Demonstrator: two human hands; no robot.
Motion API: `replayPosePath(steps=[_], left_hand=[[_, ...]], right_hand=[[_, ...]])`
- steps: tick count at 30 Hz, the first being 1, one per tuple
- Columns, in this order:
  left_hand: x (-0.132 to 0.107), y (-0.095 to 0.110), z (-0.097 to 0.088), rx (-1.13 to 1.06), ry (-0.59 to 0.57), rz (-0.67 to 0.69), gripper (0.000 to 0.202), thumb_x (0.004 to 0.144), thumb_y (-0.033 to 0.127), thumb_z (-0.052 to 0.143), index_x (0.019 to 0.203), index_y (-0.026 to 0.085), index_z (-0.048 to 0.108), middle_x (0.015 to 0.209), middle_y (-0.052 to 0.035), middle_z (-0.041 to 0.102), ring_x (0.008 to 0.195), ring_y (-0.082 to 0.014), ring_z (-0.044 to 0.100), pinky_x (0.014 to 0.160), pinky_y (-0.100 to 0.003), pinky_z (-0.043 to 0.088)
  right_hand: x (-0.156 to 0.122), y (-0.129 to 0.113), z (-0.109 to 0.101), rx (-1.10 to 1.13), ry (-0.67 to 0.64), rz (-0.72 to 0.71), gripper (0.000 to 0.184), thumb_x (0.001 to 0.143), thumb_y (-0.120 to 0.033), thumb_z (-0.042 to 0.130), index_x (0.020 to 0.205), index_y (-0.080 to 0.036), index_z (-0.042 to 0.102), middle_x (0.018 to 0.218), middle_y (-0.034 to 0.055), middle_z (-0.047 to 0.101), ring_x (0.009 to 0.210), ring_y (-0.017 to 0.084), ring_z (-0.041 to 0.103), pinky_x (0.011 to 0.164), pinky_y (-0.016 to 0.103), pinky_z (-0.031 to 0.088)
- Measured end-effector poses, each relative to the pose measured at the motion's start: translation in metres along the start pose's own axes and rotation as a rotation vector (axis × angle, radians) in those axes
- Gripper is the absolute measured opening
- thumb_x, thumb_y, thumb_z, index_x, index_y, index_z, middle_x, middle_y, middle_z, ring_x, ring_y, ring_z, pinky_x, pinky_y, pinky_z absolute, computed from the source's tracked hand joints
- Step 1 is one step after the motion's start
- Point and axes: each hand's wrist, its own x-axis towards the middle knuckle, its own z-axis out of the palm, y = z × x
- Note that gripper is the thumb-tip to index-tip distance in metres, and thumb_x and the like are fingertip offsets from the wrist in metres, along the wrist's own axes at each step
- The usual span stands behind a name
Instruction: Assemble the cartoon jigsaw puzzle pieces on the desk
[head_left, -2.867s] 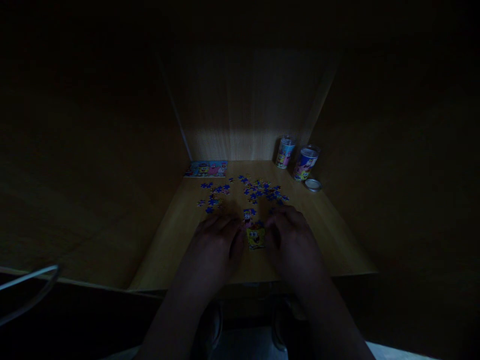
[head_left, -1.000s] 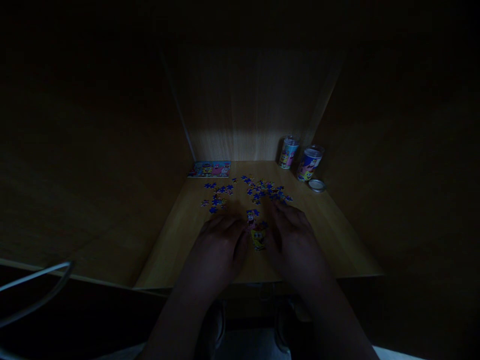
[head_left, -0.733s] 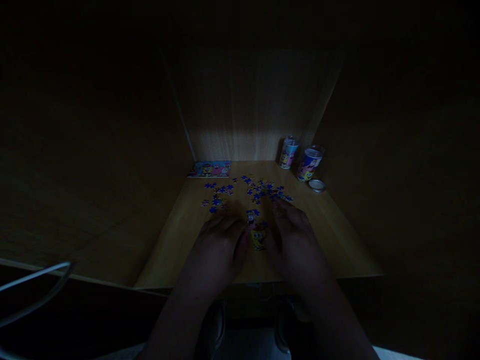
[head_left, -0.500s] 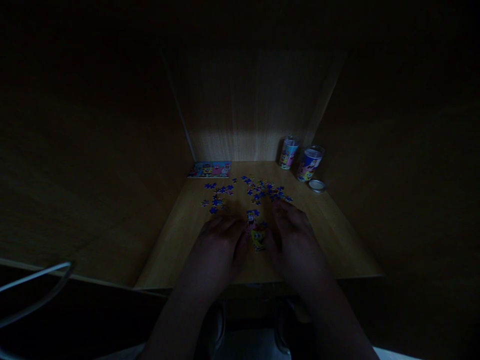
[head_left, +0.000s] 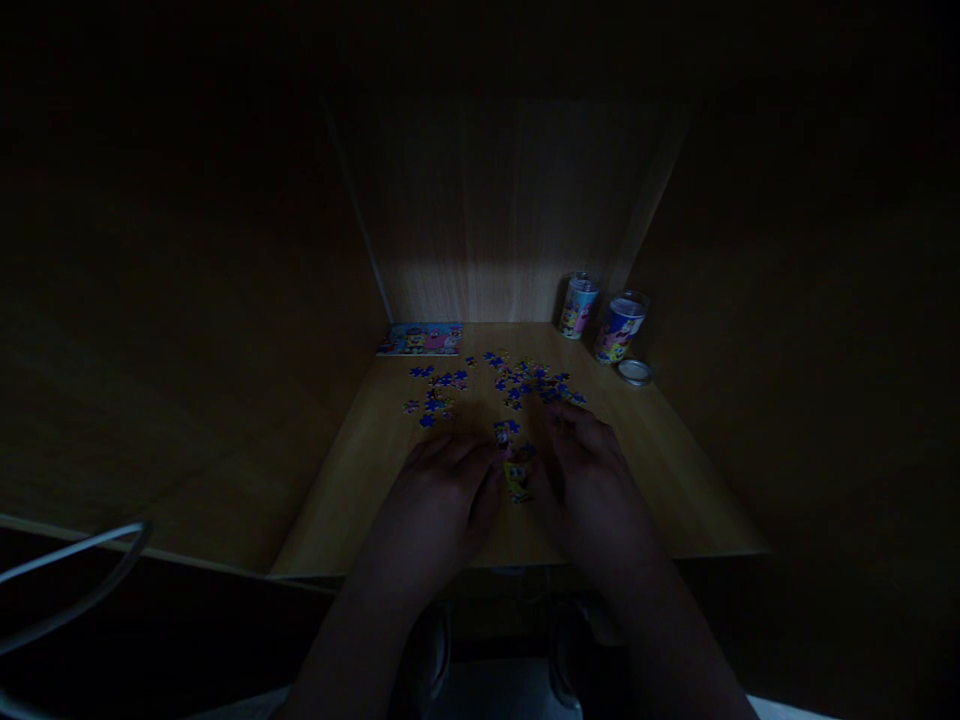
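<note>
The scene is very dark. A small joined cluster of puzzle pieces (head_left: 516, 472), yellow with blue, lies on the wooden desk (head_left: 675, 500) between my hands. My left hand (head_left: 439, 495) rests palm down at its left side, fingers curled toward it. My right hand (head_left: 589, 480) rests at its right side, fingers pressed close to the cluster. Whether either hand pinches a piece is hidden by the dark. Loose blue puzzle pieces (head_left: 517, 385) are scattered just beyond my fingers.
A picture card (head_left: 420, 339) lies at the back left of the desk. Two printed cans (head_left: 576, 305) (head_left: 619, 327) stand at the back right, with a round lid (head_left: 634, 371) beside them. Wooden walls enclose the desk. A curved metal bar (head_left: 67, 560) shows at the lower left.
Both hands have closed in a little on the joined cluster, which now shows less between them. The loose pieces, cans and card have not moved.
</note>
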Motion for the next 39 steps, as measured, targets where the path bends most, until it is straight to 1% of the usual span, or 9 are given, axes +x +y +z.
replayPosePath(steps=[4, 6, 11, 14, 17, 24, 29, 36, 39], left_hand=[[0.0004, -0.0013, 0.0005, -0.015, -0.003, -0.006, 0.023, 0.11, 0.018, 0.062, 0.128, 0.023, 0.076, 0.126, -0.0065, 0.082, 0.116, -0.0299, 0.075, 0.106, -0.056, 0.061], [0.0008, -0.0012, 0.0, -0.013, -0.011, -0.007, 0.023, 0.11, 0.018, 0.062, 0.128, 0.023, 0.077, 0.125, -0.0067, 0.082, 0.116, -0.0301, 0.075, 0.106, -0.056, 0.061], [0.001, -0.0003, -0.0004, -0.012, -0.001, -0.011, 0.025, 0.108, 0.017, 0.065, 0.128, 0.024, 0.078, 0.124, -0.0063, 0.083, 0.116, -0.0306, 0.076, 0.105, -0.055, 0.061], [0.0008, -0.0008, 0.0007, -0.011, -0.002, 0.001, 0.025, 0.109, 0.018, 0.063, 0.13, 0.023, 0.077, 0.124, -0.0074, 0.082, 0.117, -0.0307, 0.075, 0.106, -0.056, 0.061], [0.001, -0.0015, 0.0014, -0.013, 0.006, 0.005, 0.024, 0.11, 0.019, 0.063, 0.128, 0.023, 0.077, 0.123, -0.0076, 0.082, 0.114, -0.0297, 0.076, 0.105, -0.055, 0.061], [0.0011, -0.0014, 0.0001, -0.013, -0.01, -0.004, 0.024, 0.11, 0.018, 0.064, 0.129, 0.024, 0.077, 0.124, -0.0066, 0.082, 0.114, -0.0297, 0.075, 0.105, -0.055, 0.061], [0.0005, -0.0017, 0.0007, -0.014, -0.006, -0.005, 0.025, 0.11, 0.017, 0.063, 0.13, 0.023, 0.077, 0.123, -0.0069, 0.082, 0.114, -0.0298, 0.076, 0.103, -0.055, 0.062], [0.0, -0.0007, 0.0003, -0.007, 0.008, 0.001, 0.024, 0.108, 0.017, 0.065, 0.128, 0.024, 0.077, 0.124, -0.0064, 0.082, 0.114, -0.0298, 0.076, 0.104, -0.055, 0.062], [0.0017, 0.0016, -0.0011, -0.009, 0.016, 0.005, 0.024, 0.109, 0.017, 0.064, 0.127, 0.025, 0.077, 0.123, -0.0062, 0.083, 0.113, -0.0295, 0.076, 0.104, -0.055, 0.062]], right_hand=[[-0.0006, 0.0012, 0.0013, 0.021, 0.001, 0.007, 0.057, 0.106, -0.026, 0.059, 0.162, -0.015, 0.056, 0.155, 0.0213, 0.06, 0.143, 0.039, 0.057, 0.12, 0.064, 0.056], [-0.0009, 0.0018, 0.002, 0.035, 0.008, 0.009, 0.054, 0.106, -0.027, 0.059, 0.16, -0.017, 0.058, 0.155, 0.0208, 0.06, 0.142, 0.039, 0.058, 0.119, 0.064, 0.057], [-0.001, 0.0006, 0.0014, 0.028, 0.008, 0.021, 0.048, 0.104, -0.025, 0.06, 0.15, -0.014, 0.064, 0.151, 0.0218, 0.062, 0.14, 0.039, 0.06, 0.119, 0.062, 0.057], [-0.0005, -0.0013, -0.0001, 0.037, 0.019, 0.029, 0.046, 0.104, -0.026, 0.06, 0.149, -0.016, 0.065, 0.15, 0.021, 0.062, 0.139, 0.038, 0.061, 0.118, 0.062, 0.058], [0.0002, -0.0024, -0.0007, 0.045, 0.015, 0.026, 0.045, 0.105, -0.026, 0.059, 0.149, -0.018, 0.065, 0.149, 0.0197, 0.062, 0.138, 0.038, 0.061, 0.118, 0.061, 0.058], [0.0006, -0.0019, -0.0001, 0.032, 0.009, 0.031, 0.043, 0.105, -0.024, 0.06, 0.146, -0.014, 0.068, 0.146, 0.0208, 0.064, 0.136, 0.038, 0.063, 0.119, 0.059, 0.058], [0.0001, -0.0008, 0.0006, 0.043, 0.012, 0.027, 0.046, 0.104, -0.023, 0.061, 0.149, -0.017, 0.067, 0.148, 0.0197, 0.064, 0.137, 0.037, 0.063, 0.118, 0.059, 0.059], [0.0003, -0.0007, 0.0006, 0.027, -0.012, 0.033, 0.048, 0.105, -0.025, 0.061, 0.152, -0.016, 0.066, 0.148, 0.0209, 0.065, 0.138, 0.038, 0.064, 0.118, 0.059, 0.059], [0.0007, -0.0021, -0.0008, 0.015, -0.008, 0.039, 0.046, 0.106, -0.026, 0.06, 0.15, -0.018, 0.067, 0.147, 0.0199, 0.066, 0.137, 0.037, 0.065, 0.117, 0.06, 0.059]])
